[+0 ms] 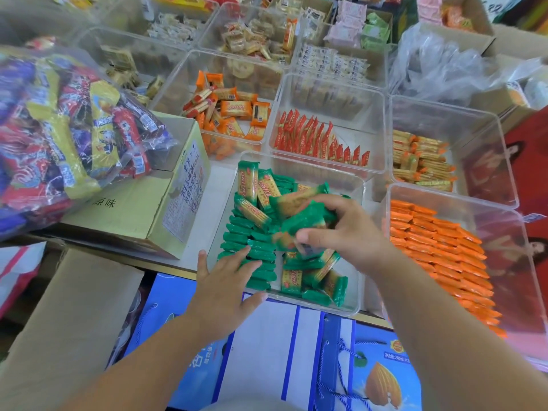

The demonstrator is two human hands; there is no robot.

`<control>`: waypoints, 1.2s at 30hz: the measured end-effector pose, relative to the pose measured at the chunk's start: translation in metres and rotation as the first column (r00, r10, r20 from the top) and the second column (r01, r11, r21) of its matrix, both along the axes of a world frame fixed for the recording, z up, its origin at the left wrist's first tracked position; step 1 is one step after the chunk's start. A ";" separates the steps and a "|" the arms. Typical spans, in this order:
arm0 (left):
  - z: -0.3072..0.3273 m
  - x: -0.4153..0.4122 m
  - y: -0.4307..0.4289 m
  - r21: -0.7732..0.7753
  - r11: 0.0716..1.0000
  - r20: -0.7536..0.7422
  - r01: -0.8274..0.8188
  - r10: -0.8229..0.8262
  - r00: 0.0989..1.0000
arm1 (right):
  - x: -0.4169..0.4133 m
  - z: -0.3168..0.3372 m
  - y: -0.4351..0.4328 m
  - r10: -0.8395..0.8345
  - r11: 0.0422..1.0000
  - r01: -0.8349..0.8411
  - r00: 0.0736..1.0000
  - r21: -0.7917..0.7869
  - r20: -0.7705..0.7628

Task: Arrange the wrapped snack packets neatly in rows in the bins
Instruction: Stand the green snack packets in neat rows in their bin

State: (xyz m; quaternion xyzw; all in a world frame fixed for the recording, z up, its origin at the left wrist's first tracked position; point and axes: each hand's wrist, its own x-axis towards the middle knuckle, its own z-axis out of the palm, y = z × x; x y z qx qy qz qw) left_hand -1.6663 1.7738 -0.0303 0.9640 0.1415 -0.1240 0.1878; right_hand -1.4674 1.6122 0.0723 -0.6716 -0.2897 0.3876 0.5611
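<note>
Cardboard box (130, 209) at left, blue almond-print carton (382, 381) below, crumpled plastic bag (444, 63) upper right

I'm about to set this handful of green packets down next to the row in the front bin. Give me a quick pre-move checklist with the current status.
1. Grip: ok. The right hand is curled round a bunch of green packets.
2. Row steadied: ok. The left hand rests with straight fingers on the left row.
3. Held packets all facing one way: cannot tell, they are blurred.
4. Space beside the row free: not ok. Loose packets lie jumbled in the near right corner of the clear bin.
5. Far end of the row tidy: not ok. Several tilted packets lie on top of it.
</note>
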 end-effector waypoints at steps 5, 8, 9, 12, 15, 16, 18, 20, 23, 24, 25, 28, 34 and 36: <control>0.023 -0.016 0.005 -0.704 0.632 0.349 -0.324 0.705 0.617 | -0.045 -0.034 0.032 -0.142 0.966 0.243 0.783 0.087 -0.605; 0.036 -0.018 0.008 -0.664 0.644 0.423 -0.380 0.742 0.519 | -0.065 -0.052 0.052 -0.217 0.967 0.249 0.721 -0.047 -0.658; 0.039 -0.018 0.009 -0.603 0.707 0.455 -0.369 0.685 0.569 | -0.070 -0.057 0.057 -0.251 0.966 0.231 0.740 -0.115 -0.624; 0.042 -0.008 0.010 -0.326 0.901 0.462 -0.286 0.416 0.784 | -0.077 -0.065 0.069 -0.222 0.935 0.107 0.919 -0.337 -0.326; 0.042 0.008 0.006 -0.047 0.983 0.342 -0.176 0.181 0.922 | -0.068 -0.070 0.075 0.144 0.849 -0.076 0.985 -0.523 0.091; 0.042 0.013 0.005 -0.013 0.989 0.296 -0.150 0.147 0.944 | -0.062 -0.069 0.076 0.238 0.820 -0.107 0.957 -0.562 0.165; 0.039 0.019 0.002 0.021 0.991 0.230 -0.134 0.126 0.965 | -0.049 -0.065 0.072 0.304 0.821 -0.173 0.939 -0.545 0.160; 0.032 0.024 0.002 0.117 0.987 0.140 -0.107 0.090 0.986 | -0.035 -0.062 0.059 0.308 0.845 -0.205 0.942 -0.494 0.136; 0.023 0.028 0.011 0.270 0.959 -0.005 -0.084 0.089 0.996 | -0.013 -0.062 0.031 0.295 0.855 -0.136 0.921 -0.500 0.254; 0.022 0.029 0.014 0.283 0.954 -0.021 -0.102 0.112 0.993 | -0.005 -0.064 0.020 0.297 0.852 -0.096 0.898 -0.514 0.325; 0.022 0.031 0.016 0.283 0.952 -0.017 -0.118 0.128 0.992 | 0.002 -0.065 0.010 0.327 0.840 -0.080 0.864 -0.537 0.383; 0.024 0.032 0.015 0.257 0.965 0.063 -0.046 0.031 0.998 | 0.010 -0.068 -0.016 0.614 0.631 -0.243 0.736 -0.736 0.284; 0.020 0.034 -0.002 0.283 0.936 0.124 0.210 -0.253 0.959 | 0.000 -0.083 -0.026 0.900 0.158 -0.242 0.434 -0.957 0.039; 0.016 0.035 0.000 0.304 0.926 0.084 0.224 -0.261 0.962 | -0.007 -0.090 -0.025 0.934 0.100 -0.166 0.356 -0.981 0.035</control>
